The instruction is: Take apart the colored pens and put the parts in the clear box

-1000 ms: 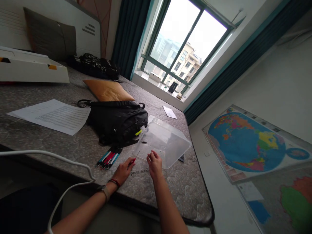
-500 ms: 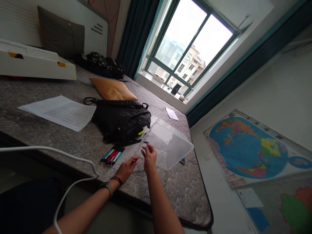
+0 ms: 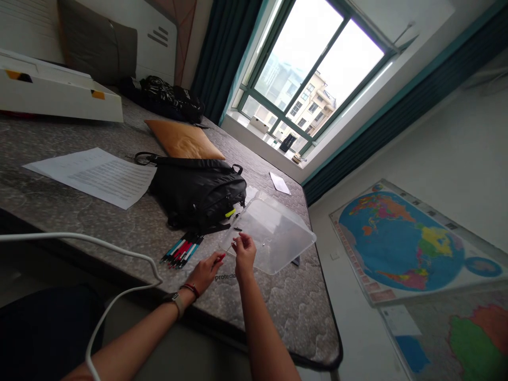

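My left hand point(image 3: 205, 272), with a watch and red bracelet at the wrist, is closed round a red pen part point(image 3: 221, 257), mostly hidden by the fingers. From its tip a thin pale rod point(image 3: 228, 247), like a refill, runs up to my right hand point(image 3: 244, 251). The fingertips of that hand are pinched on the rod's upper end. Left of both hands lies a bundle of red, blue, white and black pens point(image 3: 182, 250) on the mattress. A clear plastic bin point(image 3: 278, 233) lies just beyond my right hand, with a small dark piece point(image 3: 237, 229) near its rim.
A black backpack point(image 3: 198, 188) lies behind the pens, with a tan padded envelope point(image 3: 186, 140) beyond it. Printed sheets point(image 3: 99, 177) are at the left, and a white cable point(image 3: 130, 254) crosses the mattress edge point(image 3: 293, 323). A white box point(image 3: 63, 98) stands farther back.
The view has shifted slightly. My right fingertips appear a little farther from the red pen part, and more of the thin rod shows between the hands.
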`<state>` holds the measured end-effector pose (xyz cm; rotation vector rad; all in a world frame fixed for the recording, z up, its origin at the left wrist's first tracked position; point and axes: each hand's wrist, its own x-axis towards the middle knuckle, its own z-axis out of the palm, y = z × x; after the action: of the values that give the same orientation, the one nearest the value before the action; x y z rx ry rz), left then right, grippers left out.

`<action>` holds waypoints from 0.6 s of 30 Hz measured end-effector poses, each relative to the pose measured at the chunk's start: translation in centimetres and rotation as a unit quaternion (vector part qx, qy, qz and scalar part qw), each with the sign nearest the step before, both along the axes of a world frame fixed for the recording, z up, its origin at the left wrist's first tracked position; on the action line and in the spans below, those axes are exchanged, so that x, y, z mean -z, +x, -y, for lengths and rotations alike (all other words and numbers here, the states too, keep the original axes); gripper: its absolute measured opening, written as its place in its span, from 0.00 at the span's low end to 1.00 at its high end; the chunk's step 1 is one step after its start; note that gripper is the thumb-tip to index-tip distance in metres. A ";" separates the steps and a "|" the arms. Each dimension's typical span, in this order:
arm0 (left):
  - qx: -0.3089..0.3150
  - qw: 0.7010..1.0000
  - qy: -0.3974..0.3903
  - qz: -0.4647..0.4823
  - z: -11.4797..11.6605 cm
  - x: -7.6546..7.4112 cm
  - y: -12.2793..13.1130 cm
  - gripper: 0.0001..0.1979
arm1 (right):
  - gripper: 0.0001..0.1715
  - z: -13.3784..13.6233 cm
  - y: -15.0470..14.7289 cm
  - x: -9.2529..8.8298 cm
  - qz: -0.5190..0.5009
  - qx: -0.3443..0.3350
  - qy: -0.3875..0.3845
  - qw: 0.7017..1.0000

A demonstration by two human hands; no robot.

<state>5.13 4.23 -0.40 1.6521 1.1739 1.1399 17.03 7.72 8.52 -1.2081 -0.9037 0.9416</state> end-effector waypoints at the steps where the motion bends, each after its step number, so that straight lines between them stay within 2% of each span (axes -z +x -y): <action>1: 0.001 1.000 -0.002 -0.001 0.0 0.0 0.0 0.13 | 0.19 0.1 0.0 0.1 0.004 0.000 -0.003 1.000; 13: 0.001 1.000 -0.007 -0.007 -0.1 0.6 0.1 0.13 | 0.18 0.0 -0.2 0.1 0.024 0.006 0.018 1.000; 18: 0.004 1.000 -0.005 -0.001 -0.1 0.4 0.1 0.13 | 0.17 0.2 -0.2 1.0 0.061 -0.010 0.016 0.998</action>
<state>5.19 4.30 -0.85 1.6491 1.1716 1.1263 16.86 7.54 7.57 -1.2420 -1.0256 0.8739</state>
